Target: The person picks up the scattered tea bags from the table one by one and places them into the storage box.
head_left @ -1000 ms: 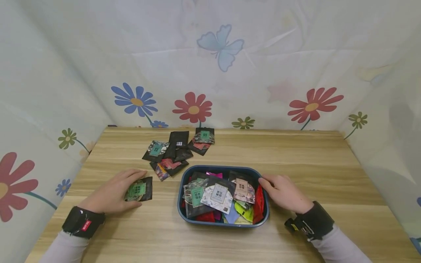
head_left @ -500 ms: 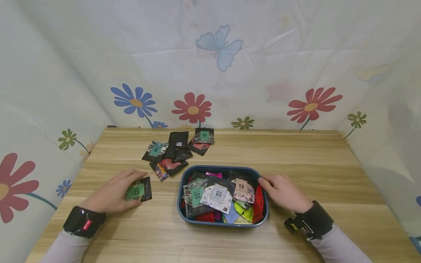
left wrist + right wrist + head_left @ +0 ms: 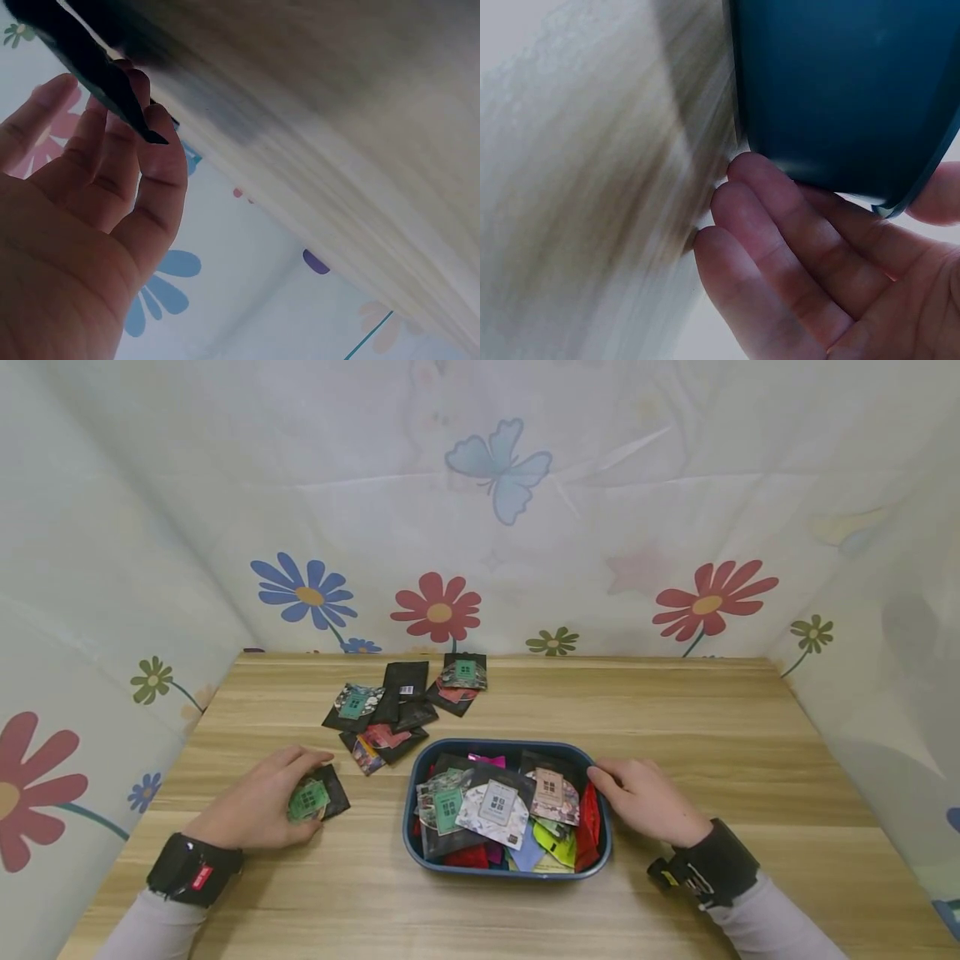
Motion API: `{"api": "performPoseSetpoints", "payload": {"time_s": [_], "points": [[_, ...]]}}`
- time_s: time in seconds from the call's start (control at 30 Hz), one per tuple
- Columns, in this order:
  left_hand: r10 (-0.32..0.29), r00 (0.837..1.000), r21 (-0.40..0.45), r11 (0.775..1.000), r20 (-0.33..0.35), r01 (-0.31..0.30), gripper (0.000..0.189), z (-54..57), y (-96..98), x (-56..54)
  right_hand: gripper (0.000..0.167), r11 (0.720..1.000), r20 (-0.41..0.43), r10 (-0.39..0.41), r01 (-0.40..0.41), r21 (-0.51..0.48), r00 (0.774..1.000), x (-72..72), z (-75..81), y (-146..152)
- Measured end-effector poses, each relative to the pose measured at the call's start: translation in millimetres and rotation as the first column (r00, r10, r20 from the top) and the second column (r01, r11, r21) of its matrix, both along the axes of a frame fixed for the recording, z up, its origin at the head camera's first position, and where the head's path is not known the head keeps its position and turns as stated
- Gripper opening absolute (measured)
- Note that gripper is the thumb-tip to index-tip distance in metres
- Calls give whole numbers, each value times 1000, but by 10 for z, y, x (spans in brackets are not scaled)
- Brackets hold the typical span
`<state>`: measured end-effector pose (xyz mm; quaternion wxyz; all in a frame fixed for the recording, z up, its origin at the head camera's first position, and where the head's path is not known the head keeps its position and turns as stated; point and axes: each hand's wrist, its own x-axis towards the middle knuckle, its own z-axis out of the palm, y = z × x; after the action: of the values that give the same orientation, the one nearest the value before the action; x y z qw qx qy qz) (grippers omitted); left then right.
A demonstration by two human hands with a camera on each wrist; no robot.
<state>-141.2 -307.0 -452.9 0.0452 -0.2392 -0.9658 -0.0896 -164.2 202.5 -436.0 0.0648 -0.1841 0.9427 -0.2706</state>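
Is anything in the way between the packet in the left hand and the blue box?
Nothing visible stands between the packet in the left hand and the blue box, just bare table. It would probably only need to clear the box's rim. The loose packets lie farther back, off the straight path.

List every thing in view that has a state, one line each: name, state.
Left hand: holding a green-labelled sachet between fingers and thumb
Right hand: gripping the container's right end
Blue container: upright, uncovered, holding many sachets
White-labelled sachet: in the container, on top, face up
Loose sachets: lying on the wooden table, overlapping; sealed or not, can't tell
Black wristbands: worn, one per wrist
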Motion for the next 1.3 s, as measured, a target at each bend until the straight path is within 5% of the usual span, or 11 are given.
{"api": "performPoseSetpoints", "payload": {"time_s": [0.23, 0.53, 0.77, 1.03, 1.3], "points": [[6, 998, 2, 1000, -57, -6, 89, 82, 35, -11, 31, 1000, -3, -5, 5, -1, 1000, -3, 4, 0], [17, 996, 11, 1000, -82, -16, 85, 337, 155, -27, 32, 1000, -2, -3, 3, -5, 1000, 1, 14, 1], [-46, 983, -4, 999, -175, 46, 84, 572, 378, -71, 32, 1000, 1, -3, 3, -2, 1000, 1, 7, -1], [-155, 970, -4, 988, -187, 157, 85, 844, 814, -126, 33, 1000, 0, -3, 3, 2, 1000, -7, -12, 7], [-262, 938, 29, 961, -225, 276, 80, 1022, 1225, -182, 33, 1000, -19, 2, -2, -9, 1000, 6, 7, -5]]}}
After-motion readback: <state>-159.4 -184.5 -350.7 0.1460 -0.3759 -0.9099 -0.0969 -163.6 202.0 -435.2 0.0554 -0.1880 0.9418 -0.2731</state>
